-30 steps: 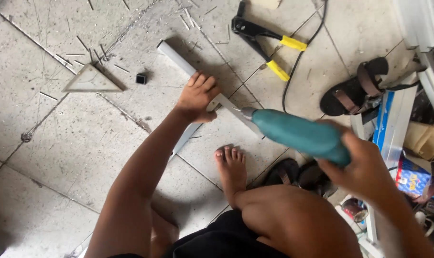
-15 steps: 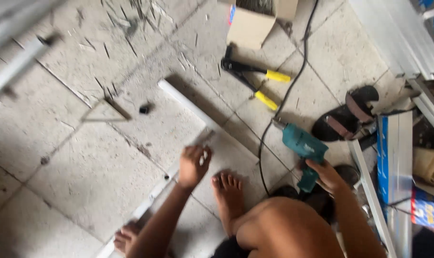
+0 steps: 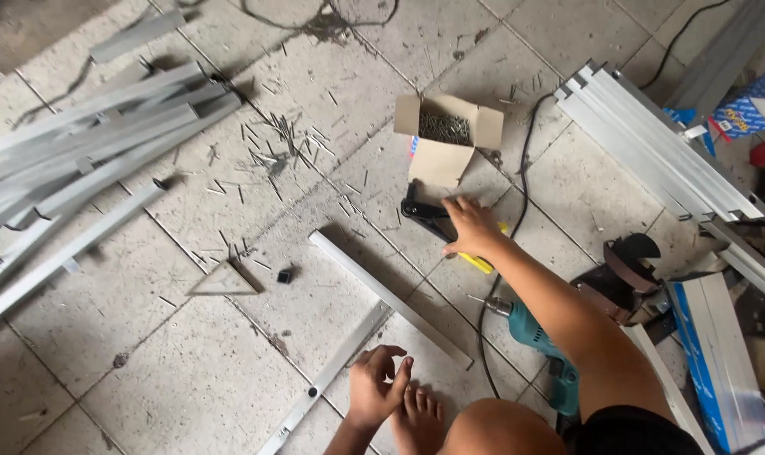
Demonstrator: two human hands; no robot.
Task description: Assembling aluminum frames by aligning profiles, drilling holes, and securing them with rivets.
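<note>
Grey floor tiles lie under me. My right hand, fingers spread and empty, rests on the yellow-handled riveter, lying ten-to-four; my left hand, loosely curled, is farther, at seven o'clock.

My right hand has let go of the teal drill, which now lies on the tiles by my forearm, and has reached forward onto the yellow-handled rivet tool just below the open cardboard box. My left hand has lifted off the aluminium bar and hovers half-curled just beside my foot.
</note>
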